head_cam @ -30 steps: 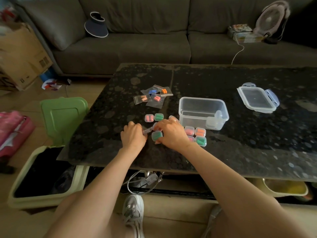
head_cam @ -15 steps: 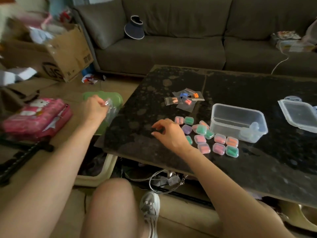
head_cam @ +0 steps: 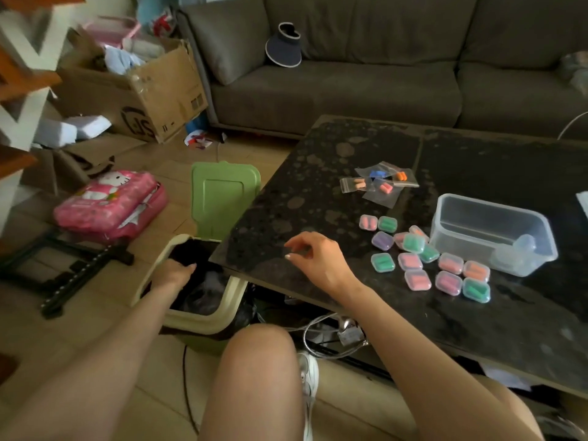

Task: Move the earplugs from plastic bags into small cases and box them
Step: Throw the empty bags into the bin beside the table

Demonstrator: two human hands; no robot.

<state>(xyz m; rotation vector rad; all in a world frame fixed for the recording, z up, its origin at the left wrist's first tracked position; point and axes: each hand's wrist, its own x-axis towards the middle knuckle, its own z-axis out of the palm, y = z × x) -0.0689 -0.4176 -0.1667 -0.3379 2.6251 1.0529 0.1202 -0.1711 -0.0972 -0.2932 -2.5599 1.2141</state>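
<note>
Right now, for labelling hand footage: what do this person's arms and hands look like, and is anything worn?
The left hand and right hand come in on bare arms, with no sleeves in view. No glove, ring, watch or bracelet shows on either. The right hand's visible nail looks pale.

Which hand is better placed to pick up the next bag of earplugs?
Right. The right hand hovers empty over the table, nearer the bags of earplugs; the left hand is down at the bin, off the table.
</note>
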